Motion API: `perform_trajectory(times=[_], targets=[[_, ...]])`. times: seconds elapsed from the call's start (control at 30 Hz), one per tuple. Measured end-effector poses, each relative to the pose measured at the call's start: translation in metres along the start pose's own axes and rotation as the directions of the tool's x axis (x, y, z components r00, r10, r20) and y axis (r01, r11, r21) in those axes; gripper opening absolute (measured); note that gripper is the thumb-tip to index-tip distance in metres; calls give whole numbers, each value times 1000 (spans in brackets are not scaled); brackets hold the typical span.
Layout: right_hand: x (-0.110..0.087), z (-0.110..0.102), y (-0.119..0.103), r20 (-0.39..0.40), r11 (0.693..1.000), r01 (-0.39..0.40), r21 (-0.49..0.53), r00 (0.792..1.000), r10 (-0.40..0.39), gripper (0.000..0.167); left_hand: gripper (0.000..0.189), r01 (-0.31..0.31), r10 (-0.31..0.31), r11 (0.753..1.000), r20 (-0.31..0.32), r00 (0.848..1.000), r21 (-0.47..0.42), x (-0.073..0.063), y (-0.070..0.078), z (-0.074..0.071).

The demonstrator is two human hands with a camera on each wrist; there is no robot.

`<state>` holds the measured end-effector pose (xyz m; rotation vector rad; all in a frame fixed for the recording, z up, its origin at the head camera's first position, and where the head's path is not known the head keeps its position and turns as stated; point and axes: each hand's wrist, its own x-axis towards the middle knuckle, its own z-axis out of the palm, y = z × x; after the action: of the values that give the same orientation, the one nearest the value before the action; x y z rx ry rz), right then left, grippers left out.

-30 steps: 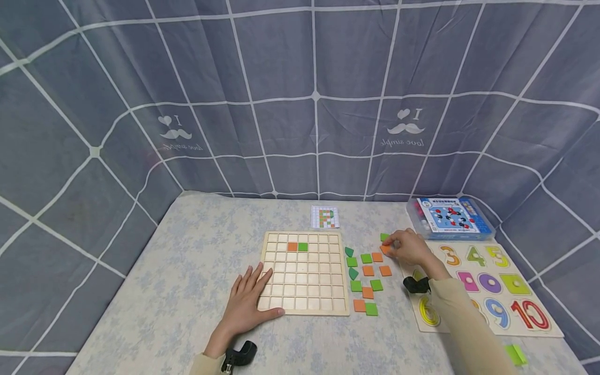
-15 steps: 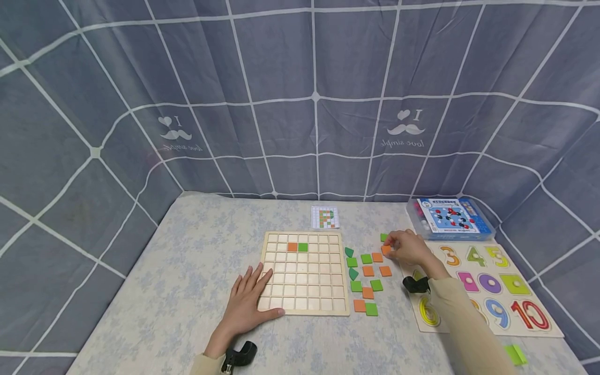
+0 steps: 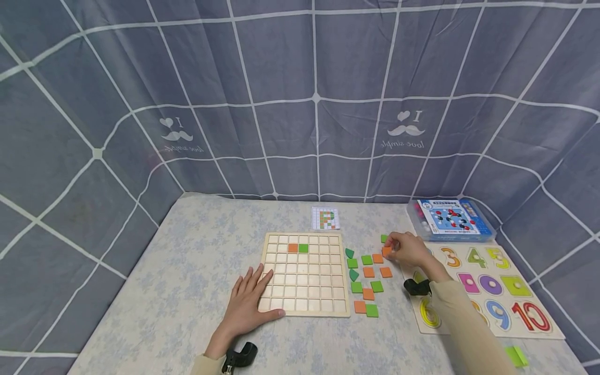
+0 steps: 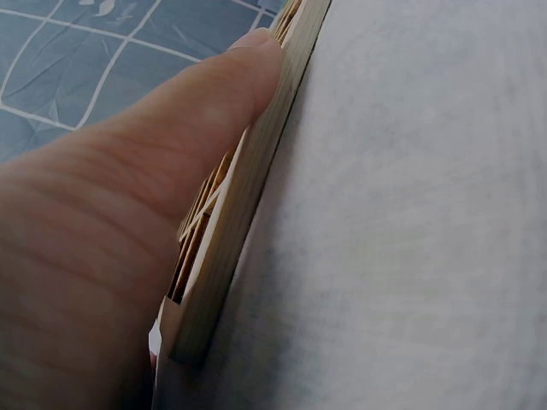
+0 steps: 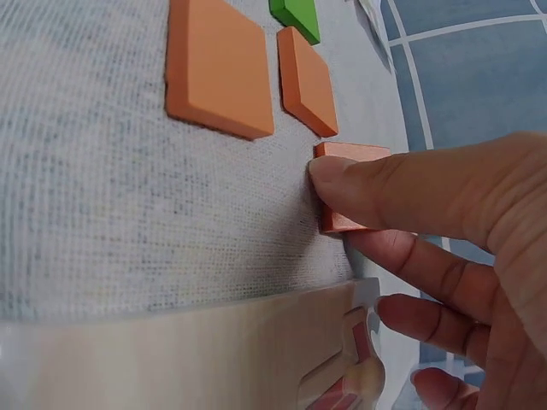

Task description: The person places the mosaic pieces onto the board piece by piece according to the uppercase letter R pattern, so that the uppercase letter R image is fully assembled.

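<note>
My left hand lies with spread fingers over the lower left corner of a wooden grid board. Its thumb rests along the board's front rim. An orange tile and a green tile sit side by side in the second row of cells. Right of the loose tiles, my right hand pinches an orange square tile between thumb and forefinger, low by the tablecloth. Part of that tile is hidden behind the thumb. Another green tile lies just beyond the fingertips.
Several loose orange and green tiles lie right of the board. A printed pattern card lies behind it. A wooden number puzzle sits under the right forearm, with a plastic box behind. Green pieces lie at the front right.
The orange tile at my right fingertips has turned slightly and shifted a little to the right. My left hand stays in place on the board.
</note>
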<state>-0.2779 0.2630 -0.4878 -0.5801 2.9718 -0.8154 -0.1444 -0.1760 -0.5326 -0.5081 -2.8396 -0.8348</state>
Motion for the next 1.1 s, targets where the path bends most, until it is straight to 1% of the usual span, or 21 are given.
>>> perform_trajectory(times=[0.37, 0.67, 0.8, 0.97, 1.03, 1.1], targets=[[-3, 0, 0, -13, 1000, 14, 18, 1000, -14, 16, 97, 5, -5, 1000, 4, 1000, -6, -1, -1, 1], [-4, 1, 1, 13, 997, 37, 62, 999, -38, 13, 96, -2, 2, 1000, 1, 1000, -5, -1, -1, 1], [-5, 2, 0, -18, 995, 48, 87, 999, -47, 13, 96, 0, 0, 1000, 8, 1000, -2, -1, -2, 1], [-4, 6, -4, -72, 992, 47, 117, 997, -39, 14, 96, 5, -5, 1000, 15, 1000, 1, -1, -2, 1], [-4, 9, -7, -81, 990, 43, 131, 996, -32, 14, 96, 7, -7, 1000, 16, 1000, 0, 0, -2, 1], [-4, 12, -10, -79, 985, 59, 161, 996, -47, 13, 97, 9, -9, 1000, 16, 1000, 0, 0, -2, 1]])
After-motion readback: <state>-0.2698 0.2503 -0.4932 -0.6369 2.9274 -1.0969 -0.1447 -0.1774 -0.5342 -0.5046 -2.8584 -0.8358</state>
